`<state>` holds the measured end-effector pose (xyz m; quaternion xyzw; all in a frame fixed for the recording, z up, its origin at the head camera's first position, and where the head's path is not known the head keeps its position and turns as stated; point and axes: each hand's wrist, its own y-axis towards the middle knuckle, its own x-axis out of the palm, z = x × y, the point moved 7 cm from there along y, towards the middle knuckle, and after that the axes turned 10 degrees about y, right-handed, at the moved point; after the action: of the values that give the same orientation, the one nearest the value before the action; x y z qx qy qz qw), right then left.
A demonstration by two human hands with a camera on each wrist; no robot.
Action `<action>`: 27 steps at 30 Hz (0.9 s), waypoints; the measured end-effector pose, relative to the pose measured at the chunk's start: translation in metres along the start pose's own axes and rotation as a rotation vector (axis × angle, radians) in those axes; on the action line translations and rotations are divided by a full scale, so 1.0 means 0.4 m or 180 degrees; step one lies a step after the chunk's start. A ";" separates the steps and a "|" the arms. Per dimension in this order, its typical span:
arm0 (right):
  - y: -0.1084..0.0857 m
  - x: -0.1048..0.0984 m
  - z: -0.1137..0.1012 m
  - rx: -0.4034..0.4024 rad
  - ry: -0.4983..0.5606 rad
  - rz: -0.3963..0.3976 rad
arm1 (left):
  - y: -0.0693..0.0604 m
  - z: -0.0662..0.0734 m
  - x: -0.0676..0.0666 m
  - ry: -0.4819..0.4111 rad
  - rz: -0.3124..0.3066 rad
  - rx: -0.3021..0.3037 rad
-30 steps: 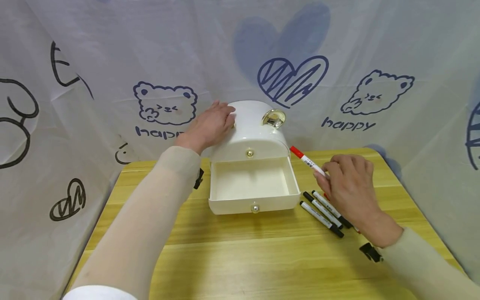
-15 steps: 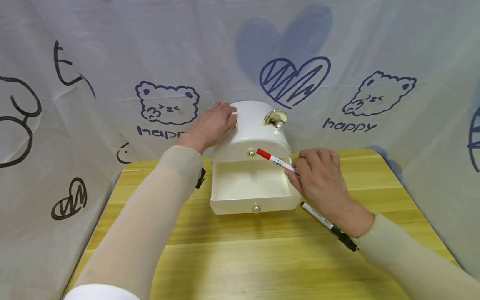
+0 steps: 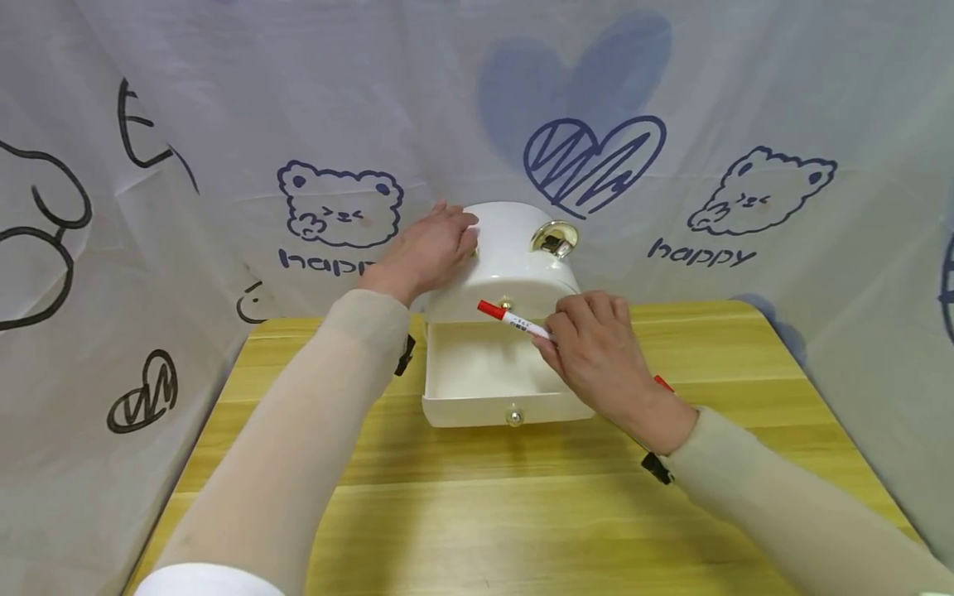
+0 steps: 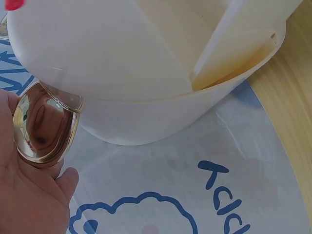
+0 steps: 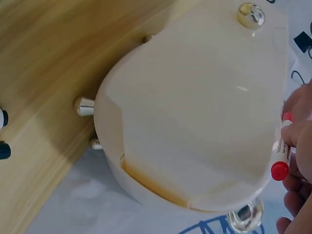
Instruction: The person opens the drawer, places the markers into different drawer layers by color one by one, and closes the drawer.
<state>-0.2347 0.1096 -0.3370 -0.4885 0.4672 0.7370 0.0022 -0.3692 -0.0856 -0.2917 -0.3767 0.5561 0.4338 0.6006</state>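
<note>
A white desktop storage box (image 3: 514, 240) with gold ears stands at the table's back, its lower drawer (image 3: 488, 411) pulled out. My left hand (image 3: 436, 248) lies over the top left of the box. In the left wrist view, that hand (image 4: 36, 195) wraps round a shiny gold ear (image 4: 44, 126). My right hand (image 3: 599, 352) pinches a white marker (image 3: 525, 324) with a red cap, above the drawer's right side. The cap points left, in front of the upper knob. The right wrist view shows the marker (image 5: 282, 151) held between thumb and fingers.
A second red marker end (image 3: 662, 383) shows behind my right wrist. Dark marker ends (image 5: 4, 150) lie on the wooden table (image 3: 477, 513) in the right wrist view. A printed white cloth (image 3: 447, 108) hangs close behind the box and at both sides.
My right hand has carried the red-capped marker left, from above the loose markers to over the open drawer. Its arm now hides most of those markers. The left hand stays on the box.
</note>
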 end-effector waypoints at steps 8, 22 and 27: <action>0.004 0.051 -0.006 -0.0043 -0.0040 -0.0349 | 0.000 0.003 -0.001 0.0029 0.0023 -0.0006; 0.025 0.091 -0.018 -0.0074 0.0014 -0.0859 | 0.004 0.002 0.001 0.0019 0.0047 0.0035; 0.031 0.105 -0.018 -0.0101 0.0001 -0.0996 | 0.003 0.004 0.001 0.0004 0.0041 0.0027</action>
<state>-0.2572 0.0788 -0.3595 -0.5554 0.3737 0.7349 0.1091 -0.3699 -0.0838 -0.2917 -0.3709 0.5607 0.4351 0.5990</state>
